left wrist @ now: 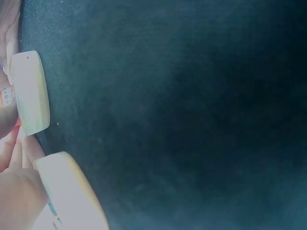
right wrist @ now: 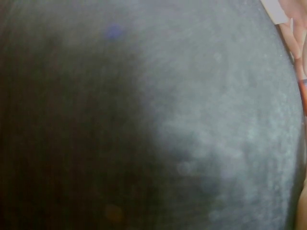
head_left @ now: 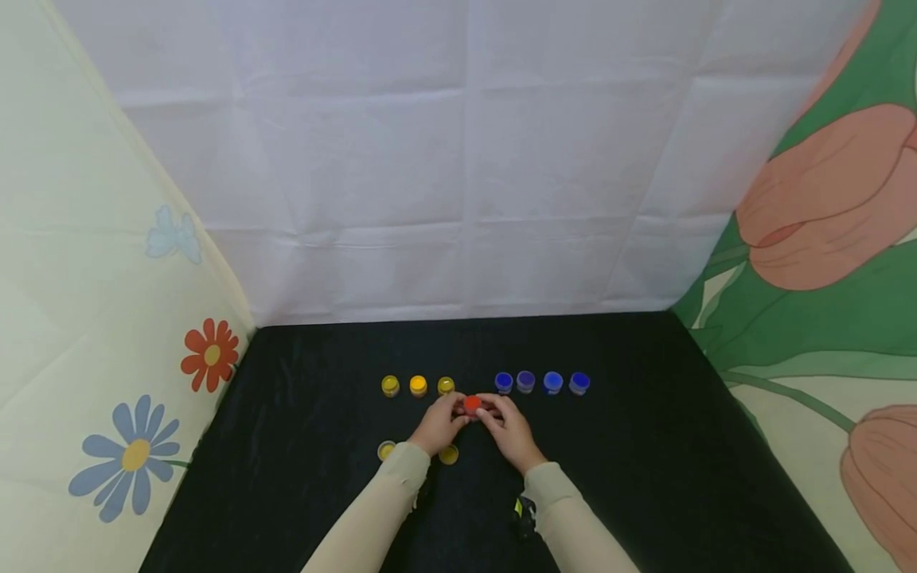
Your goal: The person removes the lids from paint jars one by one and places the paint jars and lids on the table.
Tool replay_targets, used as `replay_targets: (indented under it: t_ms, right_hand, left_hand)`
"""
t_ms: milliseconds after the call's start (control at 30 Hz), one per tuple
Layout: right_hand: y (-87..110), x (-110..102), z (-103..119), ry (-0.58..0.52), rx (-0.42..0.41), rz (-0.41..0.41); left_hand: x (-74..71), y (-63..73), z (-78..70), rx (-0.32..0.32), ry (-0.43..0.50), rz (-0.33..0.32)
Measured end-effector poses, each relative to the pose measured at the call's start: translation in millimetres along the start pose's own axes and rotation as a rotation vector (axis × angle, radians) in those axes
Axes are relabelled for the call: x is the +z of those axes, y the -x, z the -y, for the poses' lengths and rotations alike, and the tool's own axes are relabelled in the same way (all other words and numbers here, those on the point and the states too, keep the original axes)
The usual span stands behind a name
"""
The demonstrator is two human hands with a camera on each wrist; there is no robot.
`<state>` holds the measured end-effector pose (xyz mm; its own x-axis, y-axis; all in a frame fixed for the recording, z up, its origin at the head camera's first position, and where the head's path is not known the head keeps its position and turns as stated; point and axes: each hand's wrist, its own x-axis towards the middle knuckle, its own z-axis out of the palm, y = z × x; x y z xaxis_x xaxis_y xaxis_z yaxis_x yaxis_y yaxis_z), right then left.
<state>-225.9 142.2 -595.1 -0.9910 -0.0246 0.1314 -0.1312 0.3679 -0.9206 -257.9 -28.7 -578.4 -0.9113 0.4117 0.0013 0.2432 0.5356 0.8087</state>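
Between my two hands, near the middle of the black cloth, is a small jar with a red lid [head_left: 472, 404]. My left hand [head_left: 434, 428] holds it from the left with fingers and thumb. From the other side my right hand [head_left: 512, 434] grips the same jar. In the left wrist view, part of the orange-red jar [left wrist: 6, 97] shows between fingers at the left edge, near two pale, yellowish jars [left wrist: 31, 93]. Only slivers of hand [right wrist: 298, 33] appear at the right edge of the right wrist view.
Behind the left hand stand yellow-lidded jars [head_left: 419, 386] in a row. Several blue-lidded jars [head_left: 552, 382] line up to the right. Nearer me are two more yellow jars [head_left: 448, 454], partly beside the left forearm. A white cloth wall [head_left: 458, 159] rises behind the black cloth [head_left: 645, 477].
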Motion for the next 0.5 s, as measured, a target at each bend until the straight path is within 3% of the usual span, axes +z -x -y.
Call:
replay_targets:
  t_ms: [267,500]
  right_hand:
    - [-0.9,0.7,-0.3,-0.048,-0.003,0.005]
    - [-0.7,-0.1,-0.5,-0.008,-0.018,0.003]
  left_hand:
    - [-1.0,0.8,-3.4,-0.02,0.009,0.004]
    - [-1.7,0.9,-3.1,-0.008,-0.002,0.001]
